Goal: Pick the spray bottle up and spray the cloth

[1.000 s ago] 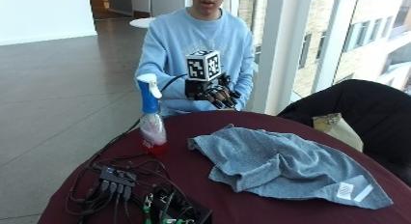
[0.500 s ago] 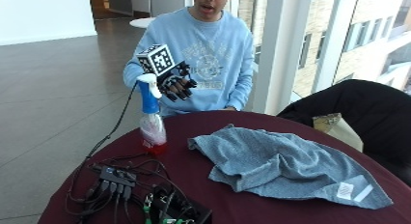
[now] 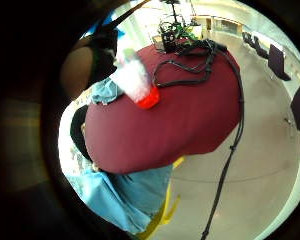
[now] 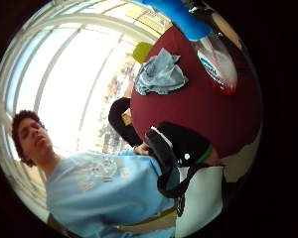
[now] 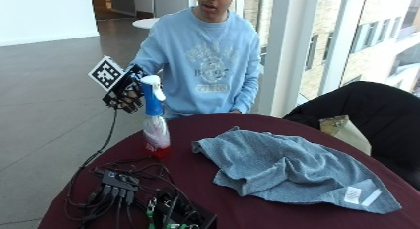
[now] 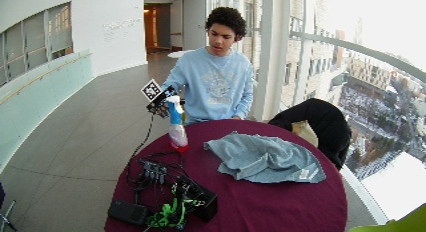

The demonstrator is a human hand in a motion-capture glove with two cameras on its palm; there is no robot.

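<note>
Standing on a round maroon table [image 5: 275, 209], largest to smallest: blue-grey cloth [image 5: 289, 170] lying rumpled and spread well off to the far side of the bottle from the fingers; spray bottle [image 5: 155, 121] upright near the table's edge, right beside the gloved right hand [image 5: 124, 93], fingertips level with the white-and-blue trigger head, apparently just short of it or barely brushing; tangle of black cables and a small hub [image 5: 115, 182] below the bottle, nearer the camera

Reaching toward the head with fingers slightly curled and spread, clasping nothing that can be made out; actual contact with the bottle cannot be told from the outside views

Seen from the thumb-side palm camera, blue neck [image 4: 181, 17] looming close against the palm edge, clear body with reddish liquid low in it [image 4: 221, 64] beyond, cloth [image 4: 159, 74] farther across the tabletop

Long axis vertical, base down, head up; nozzle appears to point away from the palm, roughly toward the cloth side, though hard to be sure

Likely light, being mostly empty, with stiff, smooth and somewhat slippery plastic; tall and narrow, so easily tipped by a sideways nudge. Best taken round the blue neck just under the head, index finger free for the trigger, then swung over the soft, limp cloth
</note>
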